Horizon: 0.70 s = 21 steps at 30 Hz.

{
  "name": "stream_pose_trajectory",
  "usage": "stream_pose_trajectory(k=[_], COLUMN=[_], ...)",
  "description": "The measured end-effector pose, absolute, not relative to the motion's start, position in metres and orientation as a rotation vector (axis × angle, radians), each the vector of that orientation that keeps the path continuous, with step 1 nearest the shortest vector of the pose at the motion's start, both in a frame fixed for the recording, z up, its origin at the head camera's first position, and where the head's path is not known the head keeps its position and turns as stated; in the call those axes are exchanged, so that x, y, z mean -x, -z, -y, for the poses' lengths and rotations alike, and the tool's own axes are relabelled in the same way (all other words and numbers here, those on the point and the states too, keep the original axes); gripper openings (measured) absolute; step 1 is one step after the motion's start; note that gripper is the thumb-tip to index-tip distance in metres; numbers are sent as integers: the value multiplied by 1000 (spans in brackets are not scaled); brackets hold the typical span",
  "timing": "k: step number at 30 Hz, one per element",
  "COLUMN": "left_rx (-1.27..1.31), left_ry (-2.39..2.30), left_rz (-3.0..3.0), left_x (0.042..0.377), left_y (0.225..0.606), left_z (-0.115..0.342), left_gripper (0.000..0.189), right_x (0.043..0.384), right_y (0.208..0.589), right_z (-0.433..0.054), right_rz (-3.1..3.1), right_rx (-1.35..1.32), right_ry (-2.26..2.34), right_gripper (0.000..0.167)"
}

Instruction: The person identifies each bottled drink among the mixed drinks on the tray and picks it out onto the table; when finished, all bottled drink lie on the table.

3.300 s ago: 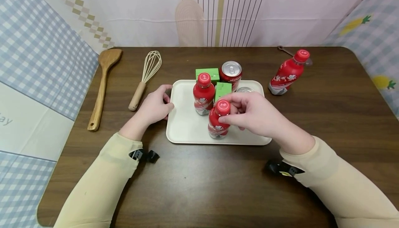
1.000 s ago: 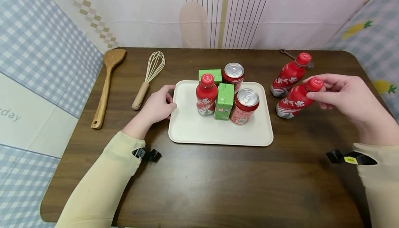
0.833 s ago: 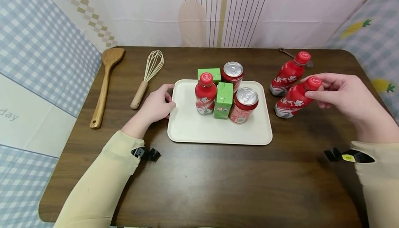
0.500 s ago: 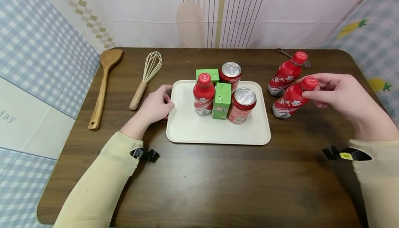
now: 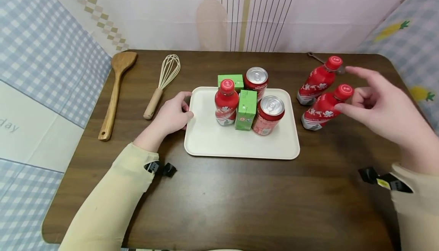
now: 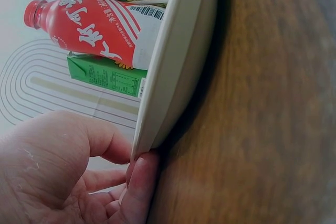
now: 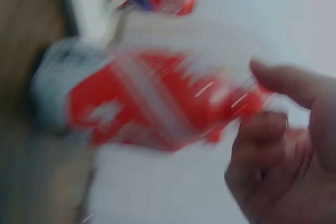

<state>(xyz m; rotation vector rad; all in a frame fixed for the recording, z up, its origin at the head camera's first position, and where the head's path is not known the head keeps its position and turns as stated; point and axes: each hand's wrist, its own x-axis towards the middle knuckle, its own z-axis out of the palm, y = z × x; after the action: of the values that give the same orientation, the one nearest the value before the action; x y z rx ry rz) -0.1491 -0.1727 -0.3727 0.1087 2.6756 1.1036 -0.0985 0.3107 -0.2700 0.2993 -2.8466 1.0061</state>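
Note:
My left hand pinches the left rim of the cream tray; the left wrist view has a thumb and finger at that rim. On the tray stand a red bottle, a green carton and a red drink can. A second green carton and a second can are behind them. Right of the tray, two more red bottles stand close together, a front bottle and a back bottle. My right hand is beside the front bottle's cap, forefinger extended, holding nothing. The right wrist view is blurred.
A wooden spatula and a whisk with a wooden handle lie on the brown table left of the tray. Behind the back bottle lies a small spoon-like utensil, partly hidden. Patterned cloth hangs around the table.
My right hand has carried a red bottle from the tray to the table on the right, beside the other bottle, and has let it go. The left hand stays on the tray rim.

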Motion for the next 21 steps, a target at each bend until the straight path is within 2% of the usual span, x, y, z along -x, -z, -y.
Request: stream_pose_trajectory(k=[2, 7, 10, 15, 21], left_rx=[-115, -111, -120, -123, -142], left_ry=[-1107, -1107, -1111, -1112, -1112], left_rz=[-2685, -2690, -2678, -2674, -2678], left_x=[151, 151, 151, 150, 149], left_y=[371, 370, 371, 374, 374], left_z=[172, 173, 173, 172, 170], left_gripper=[63, 63, 64, 63, 62], right_x=[86, 75, 79, 92, 111], right_y=[259, 249, 249, 249, 246], right_z=[-296, -258, -235, -192, -145], right_rz=[2747, 2573, 2590, 2686, 2867], right_rx=[-349, -521, -632, -811, -851], right_ry=[-874, -984, -1128, -1230, -1144], right_gripper=[76, 46, 35, 30, 41])
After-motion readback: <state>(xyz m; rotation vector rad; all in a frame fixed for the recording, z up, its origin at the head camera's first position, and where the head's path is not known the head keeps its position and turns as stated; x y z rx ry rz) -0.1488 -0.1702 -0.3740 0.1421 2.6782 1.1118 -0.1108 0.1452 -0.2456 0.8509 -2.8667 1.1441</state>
